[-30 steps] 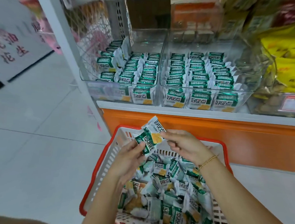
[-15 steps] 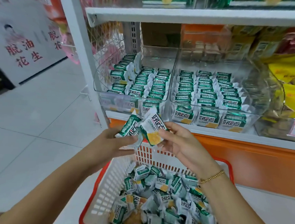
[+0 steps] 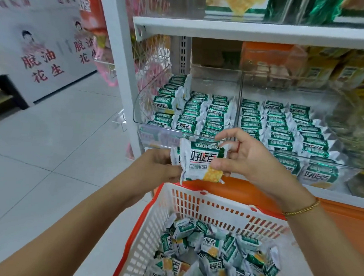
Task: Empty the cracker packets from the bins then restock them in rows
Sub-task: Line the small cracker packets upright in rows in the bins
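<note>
A: Entry one?

B: Two cracker packets (image 3: 198, 162), stacked face to face between the hands. The left hand (image 3: 161, 166) grips their left edge. The right hand (image 3: 244, 159) pinches the right edge, thumb in front.

A: Change?

B: Half a second ago they were fanned apart. Now they are squared up and raised to the front lip of the left bin (image 3: 156, 134), likely ready to go into a row.

A: Beyond that?

B: The right bin (image 3: 342, 165) is past the right hand, its rows full. The basket (image 3: 215, 206) is under the wrists, and the loose packets (image 3: 209, 256) in it await restocking.

A: Obscured?

B: The rear packet is mostly covered and the left fingertips are hidden. The basket's near end is cut off.
</note>
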### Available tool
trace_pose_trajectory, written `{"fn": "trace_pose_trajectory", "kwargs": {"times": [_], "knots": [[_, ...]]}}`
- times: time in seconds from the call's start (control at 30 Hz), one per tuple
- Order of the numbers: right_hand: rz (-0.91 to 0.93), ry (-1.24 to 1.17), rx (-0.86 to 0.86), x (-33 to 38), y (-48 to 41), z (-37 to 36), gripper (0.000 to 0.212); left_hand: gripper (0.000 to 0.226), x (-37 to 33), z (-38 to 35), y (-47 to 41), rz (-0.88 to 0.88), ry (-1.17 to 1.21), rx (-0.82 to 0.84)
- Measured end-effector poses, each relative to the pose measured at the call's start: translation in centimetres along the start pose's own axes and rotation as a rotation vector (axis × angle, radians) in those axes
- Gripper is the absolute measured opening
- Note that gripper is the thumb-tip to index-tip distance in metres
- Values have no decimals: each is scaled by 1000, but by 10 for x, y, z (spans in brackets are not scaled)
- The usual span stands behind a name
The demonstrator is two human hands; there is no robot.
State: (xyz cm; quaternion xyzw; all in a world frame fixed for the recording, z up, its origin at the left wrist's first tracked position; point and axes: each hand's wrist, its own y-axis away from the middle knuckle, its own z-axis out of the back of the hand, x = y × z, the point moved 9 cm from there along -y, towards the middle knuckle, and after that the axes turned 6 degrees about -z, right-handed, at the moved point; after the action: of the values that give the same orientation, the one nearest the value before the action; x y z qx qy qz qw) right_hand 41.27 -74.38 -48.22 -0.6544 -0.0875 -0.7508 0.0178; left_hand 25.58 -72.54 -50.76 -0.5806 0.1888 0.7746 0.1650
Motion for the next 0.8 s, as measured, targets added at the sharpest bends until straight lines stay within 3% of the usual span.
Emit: {"fn": "trace_pose_trajectory", "kwargs": {"times": [0.2, 0.33, 0.4, 0.53, 0.6, 0.7, 0.8], "knots": [[11, 270, -12, 27, -22, 2, 75, 31, -8, 5, -13, -39, 78, 226], [36, 452, 32, 52, -39, -4, 59, 62, -4, 19, -23, 40, 476, 258], [44, 507, 23, 61, -49, -7, 54, 66, -9, 26, -27, -11, 405, 265], [28, 627, -37, 68, -74, -10, 57, 43, -14, 43, -41, -74, 270, 120], [-40, 547, 69, 62, -88, -19, 69, 39, -16, 48, -48, -91, 279, 85], [-79, 445, 188, 59, -106, -27, 68, 53, -14, 63, -59, -97, 202, -13], [-53, 375, 138, 63, -126, -22, 57, 74, -7, 84, -65, -63, 215, -201]]}}
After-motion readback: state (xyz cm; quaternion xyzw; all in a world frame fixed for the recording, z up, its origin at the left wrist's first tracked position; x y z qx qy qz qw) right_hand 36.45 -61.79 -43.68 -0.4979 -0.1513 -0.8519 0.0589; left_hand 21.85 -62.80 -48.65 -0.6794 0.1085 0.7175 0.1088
